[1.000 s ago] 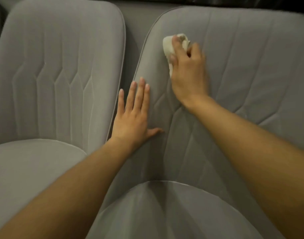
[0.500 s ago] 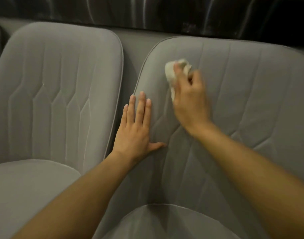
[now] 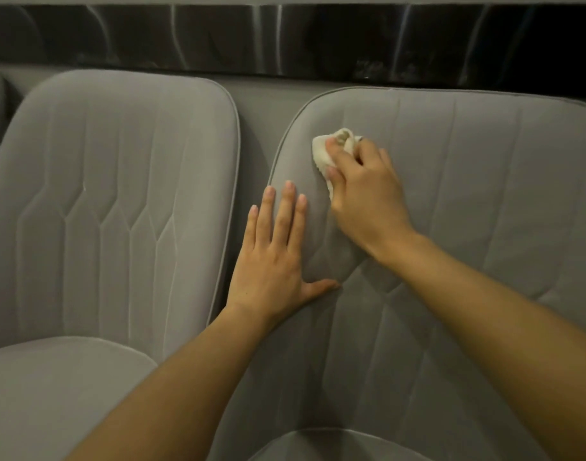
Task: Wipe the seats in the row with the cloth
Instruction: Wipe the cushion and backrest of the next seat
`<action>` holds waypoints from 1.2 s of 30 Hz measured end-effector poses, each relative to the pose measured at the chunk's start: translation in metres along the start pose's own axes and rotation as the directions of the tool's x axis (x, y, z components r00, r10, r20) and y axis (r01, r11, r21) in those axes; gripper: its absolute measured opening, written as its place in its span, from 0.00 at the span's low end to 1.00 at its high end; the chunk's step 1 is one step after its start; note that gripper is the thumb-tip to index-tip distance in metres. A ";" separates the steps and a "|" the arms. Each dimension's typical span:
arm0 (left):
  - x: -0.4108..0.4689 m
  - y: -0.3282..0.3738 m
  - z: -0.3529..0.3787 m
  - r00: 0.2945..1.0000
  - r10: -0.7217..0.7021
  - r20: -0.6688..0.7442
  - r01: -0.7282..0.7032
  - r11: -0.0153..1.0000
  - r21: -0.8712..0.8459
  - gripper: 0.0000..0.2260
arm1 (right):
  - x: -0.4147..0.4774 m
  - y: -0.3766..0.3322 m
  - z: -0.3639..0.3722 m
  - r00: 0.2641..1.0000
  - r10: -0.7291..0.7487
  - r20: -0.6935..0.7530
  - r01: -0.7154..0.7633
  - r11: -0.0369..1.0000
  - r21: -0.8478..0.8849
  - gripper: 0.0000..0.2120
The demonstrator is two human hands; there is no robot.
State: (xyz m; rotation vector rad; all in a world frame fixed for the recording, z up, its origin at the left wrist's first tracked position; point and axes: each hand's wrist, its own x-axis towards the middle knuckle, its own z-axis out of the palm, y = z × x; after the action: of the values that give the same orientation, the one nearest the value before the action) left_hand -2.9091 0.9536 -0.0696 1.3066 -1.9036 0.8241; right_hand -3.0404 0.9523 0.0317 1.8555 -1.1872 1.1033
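A: Where is the cloth [image 3: 320, 154] right now?

B: Bunched up in the right hand [image 3: 364, 194], pressed against the back of the right seat [image 3: 477, 201], high up near its piped left edge. The fingers curl round it and pinch it, so only a pale lump shows past the fingertips.

A: And the left hand [image 3: 268, 261]?

B: Flat and open, with the fingers straight and close together and the thumb spread. The palm rests on the same seat back, just below and left of the cloth. It holds nothing. I'd say it braces the padding.

A: So which step is in hand?

B: Wiping the back of the right seat, by my reading, and only its top corner. The rest of that back, its cushion [image 3: 334, 444] at the bottom of the view, and the left seat [image 3: 118, 201] beside it show no sign either way. I can't tell how much of the row is done.

A: What does the next move call for?

B: Probably strokes across and down the stitched panels, with steady pressure so the wad doesn't roll out of the grip. The left hand would need to move out of the path. Opening the cloth flatter would cover more fabric.

A: Any brand, label or writing?

B: None I can read. The grey upholstery is plain apart from the stitching, and the glossy dark panel [image 3: 285, 38] behind the seats shows only reflections.
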 end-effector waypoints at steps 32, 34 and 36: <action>-0.046 -0.005 0.006 1.000 0.024 -0.014 -0.025 0.998 -0.051 0.46 | -0.069 0.026 0.008 0.992 0.086 -0.091 -0.096 0.989 -0.111 0.20; -0.048 -0.005 0.006 1.000 0.020 0.001 -0.020 0.999 -0.040 0.46 | -0.081 0.024 0.003 0.997 0.073 -0.031 -0.073 0.997 -0.007 0.20; -0.047 -0.005 0.005 1.000 0.022 0.004 -0.022 0.999 -0.035 0.46 | -0.068 0.025 -0.008 0.995 0.078 -0.057 -0.072 0.993 0.094 0.20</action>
State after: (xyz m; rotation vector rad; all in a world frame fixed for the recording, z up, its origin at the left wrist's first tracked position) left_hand -2.8928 0.9729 -0.1104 1.2696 -1.9304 0.7963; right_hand -3.0819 0.9743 -0.0241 1.8452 -1.1977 1.2665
